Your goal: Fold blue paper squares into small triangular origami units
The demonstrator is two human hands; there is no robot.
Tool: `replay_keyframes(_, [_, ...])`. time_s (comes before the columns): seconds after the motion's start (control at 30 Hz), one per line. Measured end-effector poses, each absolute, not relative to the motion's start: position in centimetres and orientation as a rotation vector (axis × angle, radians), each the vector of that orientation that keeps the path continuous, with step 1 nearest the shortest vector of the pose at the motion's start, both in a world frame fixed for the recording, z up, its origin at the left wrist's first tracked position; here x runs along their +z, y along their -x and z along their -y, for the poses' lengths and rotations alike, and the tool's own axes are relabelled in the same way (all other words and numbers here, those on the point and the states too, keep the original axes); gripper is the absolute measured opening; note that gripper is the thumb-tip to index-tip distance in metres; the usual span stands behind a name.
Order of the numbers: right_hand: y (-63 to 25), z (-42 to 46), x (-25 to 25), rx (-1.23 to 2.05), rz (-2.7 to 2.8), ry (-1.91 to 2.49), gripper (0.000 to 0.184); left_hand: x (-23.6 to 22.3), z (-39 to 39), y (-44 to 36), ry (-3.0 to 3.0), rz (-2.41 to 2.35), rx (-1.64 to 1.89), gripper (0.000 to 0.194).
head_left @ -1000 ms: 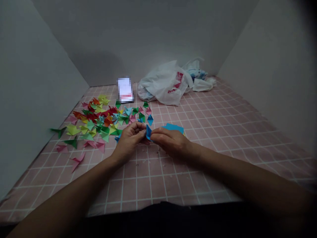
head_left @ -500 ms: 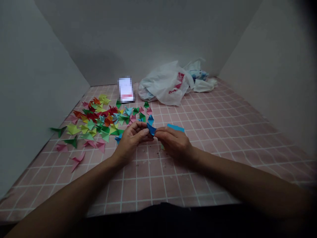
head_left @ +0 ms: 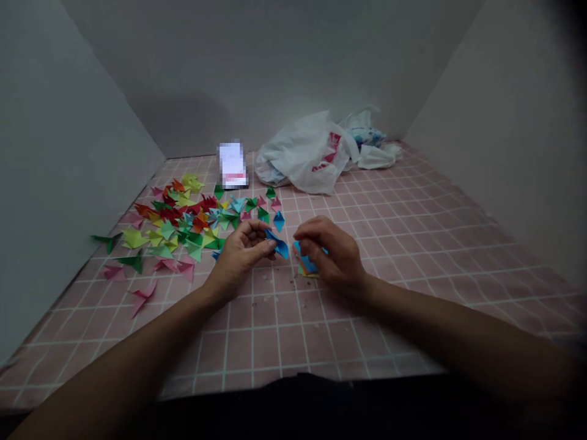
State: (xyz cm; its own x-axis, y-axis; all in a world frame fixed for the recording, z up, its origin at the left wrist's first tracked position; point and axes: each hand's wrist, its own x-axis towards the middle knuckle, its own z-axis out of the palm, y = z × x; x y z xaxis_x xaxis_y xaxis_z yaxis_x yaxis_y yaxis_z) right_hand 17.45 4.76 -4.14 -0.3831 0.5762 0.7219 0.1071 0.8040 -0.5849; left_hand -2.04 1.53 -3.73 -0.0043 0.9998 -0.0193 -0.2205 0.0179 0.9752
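My left hand (head_left: 241, 250) is closed on a small folded blue paper crane (head_left: 279, 245), pinching it between thumb and fingers. A pointed part of the crane sticks out towards the right. My right hand (head_left: 332, 256) is apart from it, its fingers loosely bent with nothing visible in them. Under that hand lies a stack of square coloured paper (head_left: 306, 260), blue on top with orange and yellow edges below; the hand hides part of it. A blue folded piece (head_left: 279, 221) rests just beyond the hands.
Many folded paper cranes (head_left: 172, 215) in several colours are spread over the left of the pink checked tablecloth (head_left: 413, 293). A lit phone (head_left: 233, 164) stands at the back. White plastic bags (head_left: 302, 153) lie beside it, near the back wall.
My right hand has let go of the blue crane and moved right, over the paper stack. The left hand still holds the crane, which is now tilted differently.
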Motion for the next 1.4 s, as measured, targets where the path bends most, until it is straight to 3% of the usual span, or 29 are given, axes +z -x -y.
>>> replay_keyframes(0.17, [-17.0, -5.3, -3.8, 1.559, 1.609, 0.806, 0.016, -3.5, -1.5, 2.2, -1.060, -1.023, 1.245, 0.033])
replay_keyframes(0.33, [-16.7, -5.0, -4.1, 1.909, 1.480, 0.794, 0.026, -3.5, -1.5, 2.1, -1.129, -1.015, 1.204, 0.031])
replay_keyframes(1.4, [-16.2, -3.8, -4.3, 1.684, 1.512, 0.939, 0.014, -3.7, -1.4, 1.9, -1.343, -1.067, 1.074, 0.019])
